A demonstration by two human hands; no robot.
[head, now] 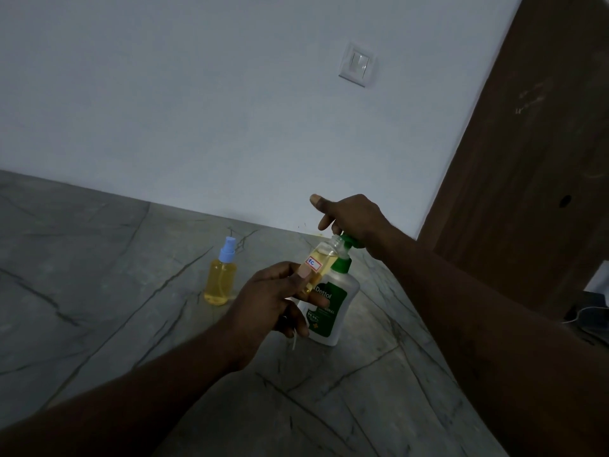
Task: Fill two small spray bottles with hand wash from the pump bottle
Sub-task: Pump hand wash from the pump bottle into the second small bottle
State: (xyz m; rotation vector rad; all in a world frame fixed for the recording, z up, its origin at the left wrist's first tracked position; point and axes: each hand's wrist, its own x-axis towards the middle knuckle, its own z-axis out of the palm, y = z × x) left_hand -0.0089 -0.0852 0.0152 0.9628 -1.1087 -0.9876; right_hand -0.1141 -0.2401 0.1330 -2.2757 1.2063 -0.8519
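My left hand [280,298] grips an uncapped small spray bottle [321,258] with a red-edged label, tilted, its open neck right at the green pump nozzle. Yellow liquid partly fills it. My right hand [349,216] rests on top of the green pump head [349,240] of the white pump bottle [333,305], which stands on the grey floor; the index finger points out, the others curl over the pump. A second small spray bottle [220,278], full of yellow liquid and capped with a blue sprayer, stands upright to the left.
Grey marbled floor [115,275] spreads left and in front. A white wall [197,127] with a switch plate [357,64] rises behind. A brown wooden door [527,159] stands at the right, with dark items and a white cable [590,311] at its foot.
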